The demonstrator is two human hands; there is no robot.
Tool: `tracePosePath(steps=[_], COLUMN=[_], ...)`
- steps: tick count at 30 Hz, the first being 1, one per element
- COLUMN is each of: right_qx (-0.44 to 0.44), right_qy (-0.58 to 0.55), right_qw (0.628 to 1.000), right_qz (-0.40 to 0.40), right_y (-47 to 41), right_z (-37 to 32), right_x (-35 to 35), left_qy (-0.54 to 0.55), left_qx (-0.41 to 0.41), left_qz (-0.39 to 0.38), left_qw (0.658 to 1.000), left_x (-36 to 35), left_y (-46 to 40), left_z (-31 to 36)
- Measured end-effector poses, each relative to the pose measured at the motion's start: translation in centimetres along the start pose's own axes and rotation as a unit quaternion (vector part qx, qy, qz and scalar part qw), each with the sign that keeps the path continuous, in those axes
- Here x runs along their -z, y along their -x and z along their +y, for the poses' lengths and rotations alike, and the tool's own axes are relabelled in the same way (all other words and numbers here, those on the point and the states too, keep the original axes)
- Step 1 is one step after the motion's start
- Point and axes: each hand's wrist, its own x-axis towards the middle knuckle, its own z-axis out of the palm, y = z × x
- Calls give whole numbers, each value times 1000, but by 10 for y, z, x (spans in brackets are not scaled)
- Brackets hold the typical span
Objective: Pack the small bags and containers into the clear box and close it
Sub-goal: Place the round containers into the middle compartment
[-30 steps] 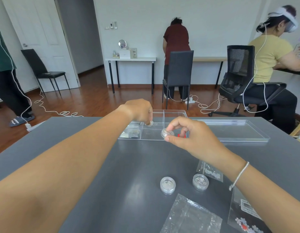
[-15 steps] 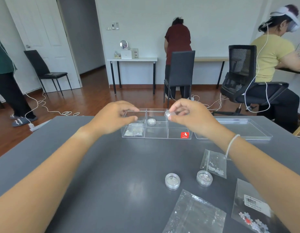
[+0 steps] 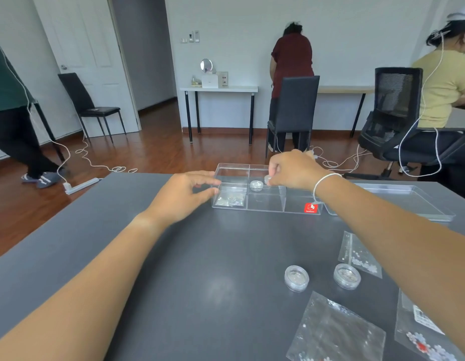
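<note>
The clear divided box (image 3: 265,207) lies open at the far side of the grey table. One small round container (image 3: 256,185) sits in a back compartment, and a small bag (image 3: 230,200) lies in the front left one. My right hand (image 3: 294,170) hovers over the back of the box, fingers pinched on another round container (image 3: 268,179). My left hand (image 3: 184,196) rests at the box's left wall, fingers apart, holding nothing. Two round containers (image 3: 296,278) (image 3: 347,276) and three small bags (image 3: 359,255) (image 3: 335,332) (image 3: 424,332) lie near me.
The box's clear lid (image 3: 408,201) lies flat to the right of the box. Beyond the table are chairs, cables on the wooden floor and three other people.
My right hand has lowered its round container from above the box into the back compartments. My left hand has slid slightly right to the box's left wall.
</note>
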Motion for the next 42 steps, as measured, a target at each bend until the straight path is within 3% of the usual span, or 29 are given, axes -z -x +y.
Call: tracePosePath(steps=[5, 15, 20, 26, 32, 42], right_qx=[6, 4, 33, 70, 105, 117], right_qy=[85, 95, -25, -163, -232, -230], right_qw=[996, 994, 998, 977, 966, 959], right_qz=[-13, -45, 45, 118, 46, -115], right_y=[-7, -11, 8, 69, 130, 172], right_z=[-3, -3, 2, 13, 29, 49], right_x=[-6, -5, 1, 7, 11, 14], left_qy=[15, 18, -2, 0, 98, 81], left_qx=[0, 2, -16, -76, -102, -97], left_qz=[7, 6, 17, 19, -85, -278], left_qw=[1000, 1000, 1000, 997, 986, 952], left_x=[0, 0, 2, -2, -25, -37], left_y=[0, 1, 2, 6, 26, 51], left_z=[-3, -1, 7, 37, 79, 96])
